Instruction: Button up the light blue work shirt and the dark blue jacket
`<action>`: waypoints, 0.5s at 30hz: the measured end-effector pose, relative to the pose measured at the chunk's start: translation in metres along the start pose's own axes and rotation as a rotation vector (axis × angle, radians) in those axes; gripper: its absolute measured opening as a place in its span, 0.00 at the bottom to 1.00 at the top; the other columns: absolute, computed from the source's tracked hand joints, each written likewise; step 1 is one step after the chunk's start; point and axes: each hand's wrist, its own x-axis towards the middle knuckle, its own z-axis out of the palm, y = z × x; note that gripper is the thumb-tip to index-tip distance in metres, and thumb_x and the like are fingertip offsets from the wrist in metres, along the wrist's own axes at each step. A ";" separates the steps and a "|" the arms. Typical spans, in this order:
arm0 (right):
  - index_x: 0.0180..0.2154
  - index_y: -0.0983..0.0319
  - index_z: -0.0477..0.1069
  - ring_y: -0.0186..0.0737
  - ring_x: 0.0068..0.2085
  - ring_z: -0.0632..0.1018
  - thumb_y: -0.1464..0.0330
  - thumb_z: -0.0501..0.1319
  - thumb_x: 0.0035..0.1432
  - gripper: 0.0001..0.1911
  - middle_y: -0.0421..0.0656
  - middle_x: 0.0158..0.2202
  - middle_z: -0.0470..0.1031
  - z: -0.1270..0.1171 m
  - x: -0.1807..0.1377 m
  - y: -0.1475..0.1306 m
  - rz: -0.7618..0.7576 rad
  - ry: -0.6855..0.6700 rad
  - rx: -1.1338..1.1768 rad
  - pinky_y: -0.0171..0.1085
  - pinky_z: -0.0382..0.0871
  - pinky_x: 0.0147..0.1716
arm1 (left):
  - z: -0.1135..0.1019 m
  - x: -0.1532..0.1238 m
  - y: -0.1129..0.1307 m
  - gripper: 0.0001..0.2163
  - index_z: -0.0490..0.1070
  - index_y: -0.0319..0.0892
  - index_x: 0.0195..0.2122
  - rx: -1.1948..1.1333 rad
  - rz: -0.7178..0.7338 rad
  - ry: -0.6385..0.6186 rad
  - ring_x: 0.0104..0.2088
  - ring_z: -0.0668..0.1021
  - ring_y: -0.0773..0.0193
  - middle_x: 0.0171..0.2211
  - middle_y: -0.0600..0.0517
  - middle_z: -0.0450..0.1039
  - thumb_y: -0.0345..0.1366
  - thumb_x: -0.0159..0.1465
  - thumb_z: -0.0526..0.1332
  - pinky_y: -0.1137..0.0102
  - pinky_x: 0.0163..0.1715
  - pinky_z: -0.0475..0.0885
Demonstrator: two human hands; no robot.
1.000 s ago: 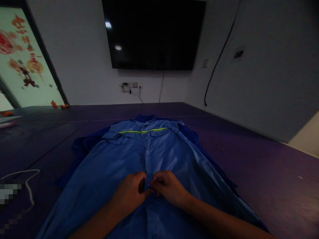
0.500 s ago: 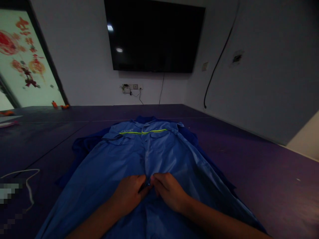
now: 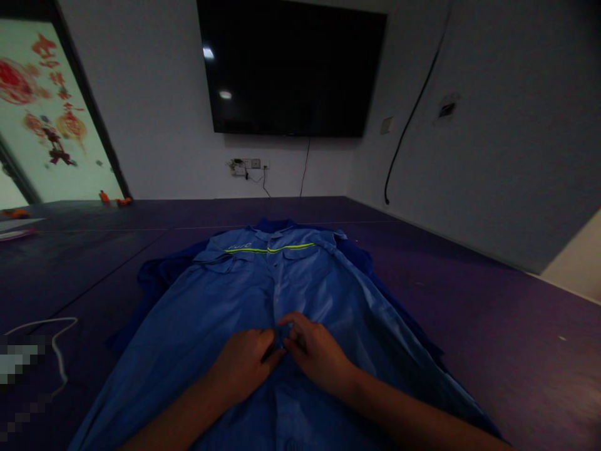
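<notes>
A blue work jacket (image 3: pixel 225 300) lies spread front side up, its collar away from me and a yellow-green stripe across the chest. A darker blue garment (image 3: pixel 359 255) shows from under it on both sides. At the middle of the front opening, my left hand (image 3: pixel 246 360) is closed with thumb and fingers pinching the jacket's edge. Just right of it, my right hand (image 3: pixel 317 354) touches the same edge, its index finger raised and the thumb and other fingers curled at the placket. Whatever lies between the fingertips is mostly hidden.
The jacket rests on a dark purple surface (image 3: pixel 469 313). A white cable (image 3: pixel 61 357) and a pixelated object (image 3: pixel 21 363) lie at the left. Orange items (image 3: pixel 113 199) stand by the glass door. A large television (image 3: pixel 295 69) hangs on the wall ahead.
My right index finger has lifted and stretched forward from its earlier pinch. My left hand stays nearly in place on the jacket edge.
</notes>
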 end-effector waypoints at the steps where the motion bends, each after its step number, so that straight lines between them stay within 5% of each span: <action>1: 0.47 0.60 0.63 0.32 0.27 0.72 0.76 0.51 0.52 0.19 0.38 0.27 0.72 -0.001 0.000 0.000 -0.032 -0.020 -0.028 0.29 0.61 0.27 | 0.000 0.000 0.000 0.12 0.68 0.40 0.29 0.002 0.005 0.002 0.25 0.71 0.65 0.24 0.51 0.70 0.40 0.61 0.50 0.72 0.25 0.57; 6: 0.48 0.60 0.64 0.35 0.38 0.75 0.77 0.48 0.51 0.22 0.43 0.39 0.74 -0.006 0.000 -0.003 -0.137 -0.142 -0.131 0.31 0.63 0.37 | 0.001 0.000 0.000 0.12 0.68 0.40 0.30 0.001 0.032 0.018 0.26 0.72 0.64 0.25 0.50 0.71 0.41 0.61 0.50 0.72 0.26 0.58; 15: 0.45 0.60 0.66 0.36 0.40 0.74 0.75 0.48 0.55 0.17 0.43 0.39 0.74 -0.008 0.002 -0.002 -0.103 -0.185 -0.213 0.31 0.62 0.38 | 0.000 0.000 0.000 0.14 0.68 0.41 0.28 -0.003 0.037 0.010 0.26 0.72 0.64 0.26 0.51 0.71 0.42 0.62 0.49 0.72 0.25 0.57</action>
